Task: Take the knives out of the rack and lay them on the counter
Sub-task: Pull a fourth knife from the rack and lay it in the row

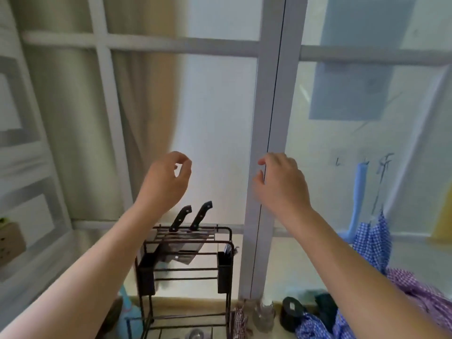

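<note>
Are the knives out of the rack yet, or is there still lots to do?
Nothing looks done yet. Two black-handled knives sit in the rack, handles sticking up. The left hand and right hand are both raised above the rack, empty, touching nothing. No knife shows on the visible strip of counter. Both knives are left to take out and lay down.

The dark brown wire rack (186, 243) at six o'clock looks like painted metal, thin rods with a dull sheen. In it, two knives with black riveted handles (182, 220) of smooth, slightly glossy plastic or wood; their broad steel blades (182, 252) shine grey and reflective. At twelve o'clock, the frosted window glass (215, 118) is matt, the pale window frame (267, 118) smooth. At four o'clock hangs blue-and-white checked cloth (373, 243), soft and creased.
</note>
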